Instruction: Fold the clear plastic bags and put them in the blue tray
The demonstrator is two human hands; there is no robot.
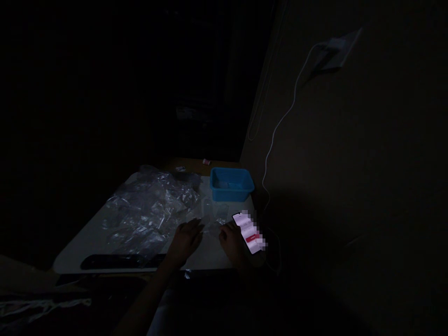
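The scene is very dark. My left hand [187, 239] rests over the white table [206, 259], right of a heap of crumpled clear plastic [150, 205]; its fingers reach toward small clear plastic pieces [222, 213] lying mid-table. Across from it, my right hand [231, 238] has its fingers curled at the edge of a thin clear plastic piece, just left of a lit phone [249, 232]. Shadow hides how the fingers of both hands meet the plastic.
A blue basin [231, 185] stands at the table's back right. Behind the table, a small pink and white item [206, 162] lies on a wooden surface. A white cable [275, 133] hangs along the right wall from a socket [336, 49].
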